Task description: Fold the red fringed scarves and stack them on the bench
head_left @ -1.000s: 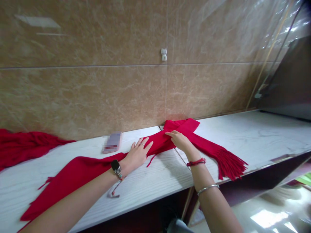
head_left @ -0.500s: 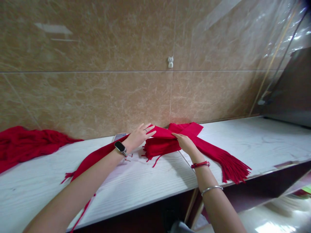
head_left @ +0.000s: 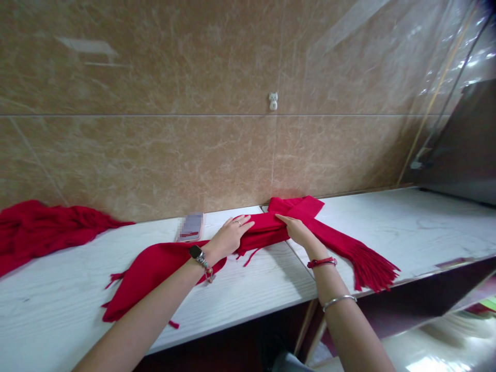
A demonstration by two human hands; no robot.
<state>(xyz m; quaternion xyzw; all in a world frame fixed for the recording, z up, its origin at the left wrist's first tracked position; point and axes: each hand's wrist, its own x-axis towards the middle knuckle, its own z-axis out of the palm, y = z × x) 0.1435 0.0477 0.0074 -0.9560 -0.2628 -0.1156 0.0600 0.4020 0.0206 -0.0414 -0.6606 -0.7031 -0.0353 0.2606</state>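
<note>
A red fringed scarf (head_left: 263,221) lies folded in narrow layers on the white worktop, in front of the tiled wall. My left hand (head_left: 229,237) rests on its left end, fingers stretched out and slightly spread. At the right of the fold, my right hand (head_left: 297,229) has its fingers together on the scarf's edge; its thumb is hidden. A loose length of red fabric (head_left: 155,271) curves away to the left, partly under my left forearm. Another red scarf part (head_left: 344,248) runs to the right and ends in a long fringe by the front edge.
A phone (head_left: 191,227) lies near the wall behind my left hand. Crumpled red fabric (head_left: 46,227) is heaped at the far left of the white worktop (head_left: 411,222). A small white cat figure (head_left: 273,101) is fixed to the wall. A dark appliance (head_left: 461,150) stands at the right.
The raised scarf strip has come down onto the fold, and my left hand has lowered with it. The left length has slackened and spread on the worktop, uncovering more of the phone.
</note>
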